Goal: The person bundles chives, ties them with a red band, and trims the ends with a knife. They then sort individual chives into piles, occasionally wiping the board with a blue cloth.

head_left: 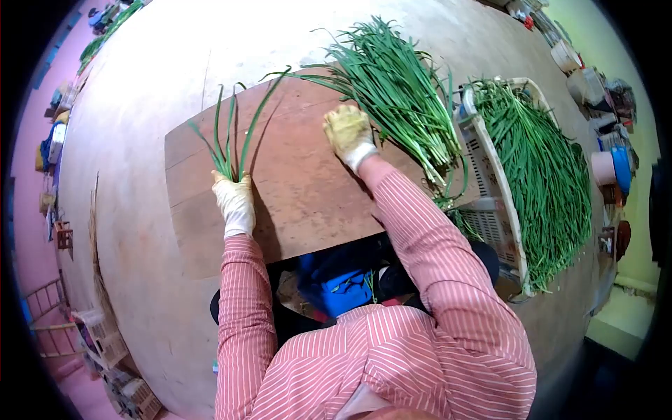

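Observation:
My left hand, in a pale glove, is closed around the lower ends of a few long green leafy stalks over the left part of the brown board. The leaves fan out upward from it. My right hand, in a yellowish glove with a white cuff, rests knuckles up near the board's middle with its fingers curled under; whether they hold anything is hidden. Just right of it lies a large pile of green stalks, with the pale ends toward the lower right.
A white plastic crate heaped with greens stands at the board's right. A blue item is below the board's near edge. Crates stand at the lower left, and tubs line the right wall.

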Demonstrator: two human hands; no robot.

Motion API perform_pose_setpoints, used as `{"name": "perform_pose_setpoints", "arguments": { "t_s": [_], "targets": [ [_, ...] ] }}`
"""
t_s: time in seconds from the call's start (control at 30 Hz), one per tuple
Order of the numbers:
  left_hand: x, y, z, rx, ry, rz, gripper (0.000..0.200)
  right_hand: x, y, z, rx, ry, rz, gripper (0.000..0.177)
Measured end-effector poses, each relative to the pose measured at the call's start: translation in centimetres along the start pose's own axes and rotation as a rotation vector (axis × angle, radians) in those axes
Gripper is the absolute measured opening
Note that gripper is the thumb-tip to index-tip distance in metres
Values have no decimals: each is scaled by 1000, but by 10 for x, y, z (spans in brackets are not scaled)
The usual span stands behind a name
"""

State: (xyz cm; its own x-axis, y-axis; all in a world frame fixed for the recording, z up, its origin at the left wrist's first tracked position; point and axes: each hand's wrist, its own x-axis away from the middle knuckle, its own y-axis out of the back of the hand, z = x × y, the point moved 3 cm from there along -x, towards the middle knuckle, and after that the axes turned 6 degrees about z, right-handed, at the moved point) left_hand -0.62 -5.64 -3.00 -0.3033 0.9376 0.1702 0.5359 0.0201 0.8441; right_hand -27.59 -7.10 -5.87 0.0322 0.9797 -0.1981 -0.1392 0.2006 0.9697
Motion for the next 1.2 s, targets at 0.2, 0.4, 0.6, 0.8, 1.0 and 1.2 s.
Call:
{"name": "perform_pose_setpoints", "arguments": {
  "t_s": [0.2,0.4,0.6,0.8,1.0,1.2],
  "targets": [
    [18,2,4,393,136,167,82,151,60,-33,76,100,129,17],
    [23,-8,18,262,89,166,79,224,124,-93,248,55,672,25],
    [30,7,9,-144,-38,129,50,160,165,-157,-64,-305,105,82],
    [20,9,8,-50,53,123,70,91,101,-151,-235,-694,495,143],
    [65,7,-53,-128,-608,-148,67,95,84,-119,-95,-619,294,122],
    [145,-72,-91,899,91,1312,43,126,78,-73,-350,-632,255,101]
  ]
}}
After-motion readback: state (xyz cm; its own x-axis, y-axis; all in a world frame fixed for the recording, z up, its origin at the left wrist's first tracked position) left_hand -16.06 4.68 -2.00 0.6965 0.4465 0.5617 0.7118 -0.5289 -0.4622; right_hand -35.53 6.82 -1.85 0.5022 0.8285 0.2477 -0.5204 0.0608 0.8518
